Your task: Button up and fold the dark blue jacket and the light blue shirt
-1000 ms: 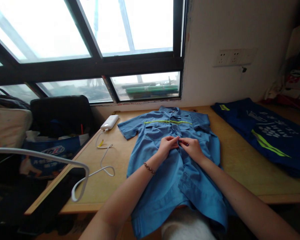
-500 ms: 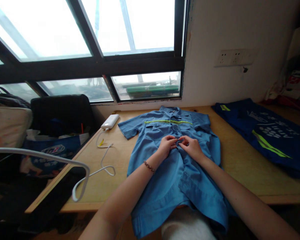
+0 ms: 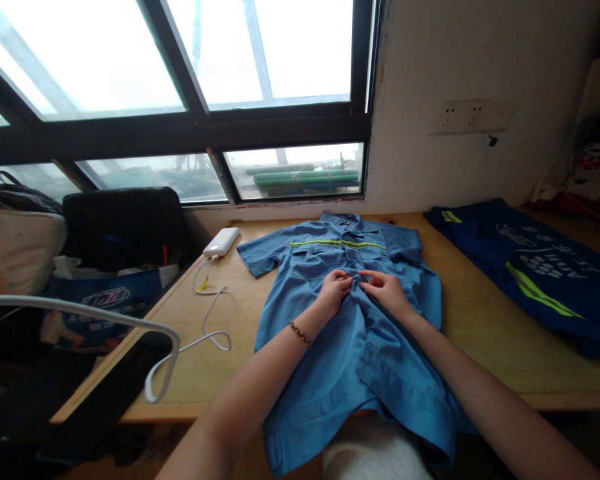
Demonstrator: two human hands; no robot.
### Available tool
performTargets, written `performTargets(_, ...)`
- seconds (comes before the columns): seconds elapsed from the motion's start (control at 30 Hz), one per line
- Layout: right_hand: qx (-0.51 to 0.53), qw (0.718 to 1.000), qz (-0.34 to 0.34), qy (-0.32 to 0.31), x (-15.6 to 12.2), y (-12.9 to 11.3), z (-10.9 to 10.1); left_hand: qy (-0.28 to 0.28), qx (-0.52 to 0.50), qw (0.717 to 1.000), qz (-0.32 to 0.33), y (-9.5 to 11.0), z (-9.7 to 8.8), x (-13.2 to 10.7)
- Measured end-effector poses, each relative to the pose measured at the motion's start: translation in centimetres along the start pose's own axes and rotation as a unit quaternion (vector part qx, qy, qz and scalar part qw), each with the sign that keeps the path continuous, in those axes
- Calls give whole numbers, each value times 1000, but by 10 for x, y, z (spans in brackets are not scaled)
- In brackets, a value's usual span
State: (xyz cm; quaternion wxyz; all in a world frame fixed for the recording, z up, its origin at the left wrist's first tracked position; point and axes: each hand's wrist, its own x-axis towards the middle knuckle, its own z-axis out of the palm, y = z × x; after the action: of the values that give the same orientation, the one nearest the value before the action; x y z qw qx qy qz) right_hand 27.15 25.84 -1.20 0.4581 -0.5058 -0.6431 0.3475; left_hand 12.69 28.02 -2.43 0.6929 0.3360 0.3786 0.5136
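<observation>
A blue short-sleeved shirt (image 3: pixel 310 333) with a yellow-green stripe across the chest lies front up, its collar toward the window and its hem hanging over the near table edge. My left hand (image 3: pixel 336 290), with a beaded bracelet at the wrist, is closed in a pinch on the front placket at mid-length. Just to its right, my right hand (image 3: pixel 384 292) grips the facing edge of the placket between thumb and index finger. The fingertips nearly meet; any button between them is too small to make out. Below the hands the two front panels spread apart.
A dark blue garment (image 3: pixel 535 267) with reflective strips lies on the table's right side. At the left, a white power bank (image 3: pixel 221 243) trails a white cable (image 3: pixel 215 333). Beyond the wooden table (image 3: pixel 490 347) are a window and wall sockets (image 3: pixel 475 116); bags and a black chair (image 3: pixel 127 220) stand left.
My right index finger has straightened and lifted slightly at the placket. My left fingers have curled closer together. The shirt lies almost as before.
</observation>
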Motion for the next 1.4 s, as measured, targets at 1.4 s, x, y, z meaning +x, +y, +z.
performTargets(1.4,-94,989,-111,7,-2,9,9,-44,-33,998,39,0,-2,3)
